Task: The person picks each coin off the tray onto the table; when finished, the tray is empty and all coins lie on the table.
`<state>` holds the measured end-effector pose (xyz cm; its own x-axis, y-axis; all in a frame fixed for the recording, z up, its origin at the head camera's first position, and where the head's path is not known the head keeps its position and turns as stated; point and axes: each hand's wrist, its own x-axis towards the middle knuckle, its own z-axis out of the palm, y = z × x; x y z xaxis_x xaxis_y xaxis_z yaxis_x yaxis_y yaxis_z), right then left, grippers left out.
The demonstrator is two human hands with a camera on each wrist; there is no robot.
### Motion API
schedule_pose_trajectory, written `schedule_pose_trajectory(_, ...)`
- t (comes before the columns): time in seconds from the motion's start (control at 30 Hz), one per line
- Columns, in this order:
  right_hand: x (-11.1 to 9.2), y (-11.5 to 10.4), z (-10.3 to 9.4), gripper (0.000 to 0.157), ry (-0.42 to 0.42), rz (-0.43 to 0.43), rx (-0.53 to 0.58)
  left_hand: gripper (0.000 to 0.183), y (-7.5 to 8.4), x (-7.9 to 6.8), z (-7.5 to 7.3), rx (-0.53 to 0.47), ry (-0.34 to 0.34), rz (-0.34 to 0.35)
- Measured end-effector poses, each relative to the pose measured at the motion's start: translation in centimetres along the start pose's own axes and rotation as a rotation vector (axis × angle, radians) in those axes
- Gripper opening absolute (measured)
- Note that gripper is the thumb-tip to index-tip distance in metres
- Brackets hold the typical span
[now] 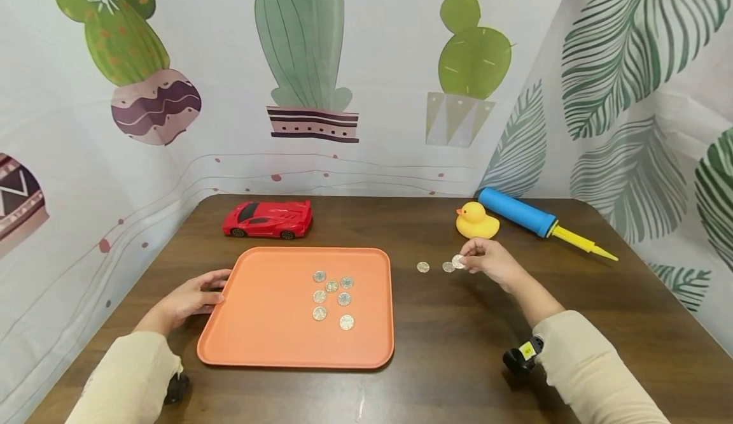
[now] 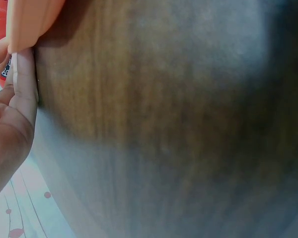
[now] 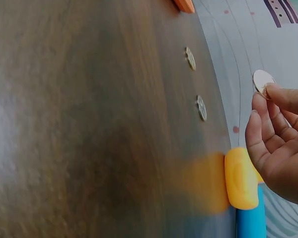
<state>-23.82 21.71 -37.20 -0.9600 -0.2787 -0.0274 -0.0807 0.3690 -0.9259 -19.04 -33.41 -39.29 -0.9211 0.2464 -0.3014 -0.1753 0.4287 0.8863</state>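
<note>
My right hand (image 1: 485, 260) pinches a round silvery coin (image 3: 262, 81) between thumb and forefinger, raised off the table in the right wrist view. Two more coins lie on the table to its left: one coin (image 1: 448, 267) close by, the other coin (image 1: 423, 267) nearer the tray. An orange rectangular tray (image 1: 258, 328) lies flat on the table, with several coins (image 1: 319, 296) spread over its right half. At the tray's left rim, my left hand (image 1: 191, 296) holds the edge with thumb and fingers. The left wrist view shows those fingers (image 2: 25, 79) against the tray's corner.
Behind the tray stands a red toy car (image 1: 269, 219). A yellow rubber duck (image 1: 476, 221) sits just beyond my right hand, beside a blue and yellow toy pump (image 1: 518, 211). The dark wooden table (image 1: 458, 373) ends at a patterned cloth backdrop (image 1: 395, 80).
</note>
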Motion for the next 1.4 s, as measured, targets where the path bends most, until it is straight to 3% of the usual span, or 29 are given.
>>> schedule_pose_trajectory(0.77,0.7,2.9,-1.9,0.015,0.049,0.099,-0.113,0.064,-0.1,0.1,0.0,0.004,0.001,-0.012)
schedule_pose_trajectory(1.4,1.8,3.1,-1.6,0.007,0.046,0.140,-0.447,0.064,0.0,0.1,0.1,-0.003,-0.001,-0.008)
